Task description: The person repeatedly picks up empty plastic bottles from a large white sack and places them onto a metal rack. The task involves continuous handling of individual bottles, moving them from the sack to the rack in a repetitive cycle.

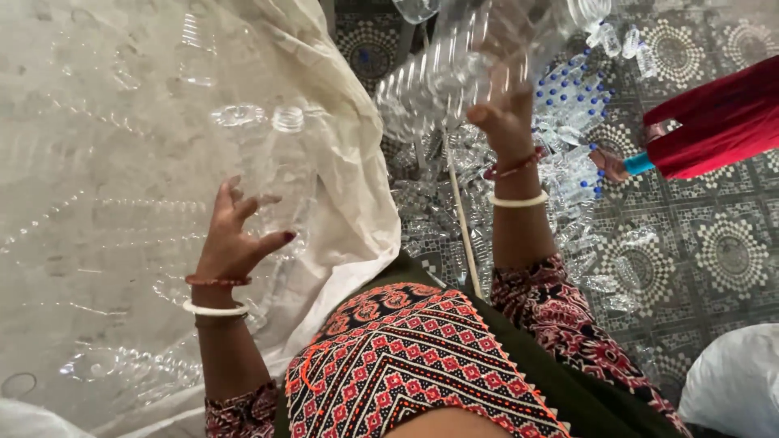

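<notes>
A large white woven sack (349,162) fills the left half of the view, its mouth open and its rim folded over beside the patterned tile floor (730,251); clear plastic bottles (268,162) without labels lie inside it. A second white sack (734,381) bulges at the floor's lower right corner. No signs or screens show.

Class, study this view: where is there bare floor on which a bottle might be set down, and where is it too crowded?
Bare patterned floor tiles lie at the right, bordered by the bottle pile, the red sleeve above and a white sack below. It is crowded around the right hand, which is lifting a clear bottle, and inside the big sack, where the left hand is.
</notes>
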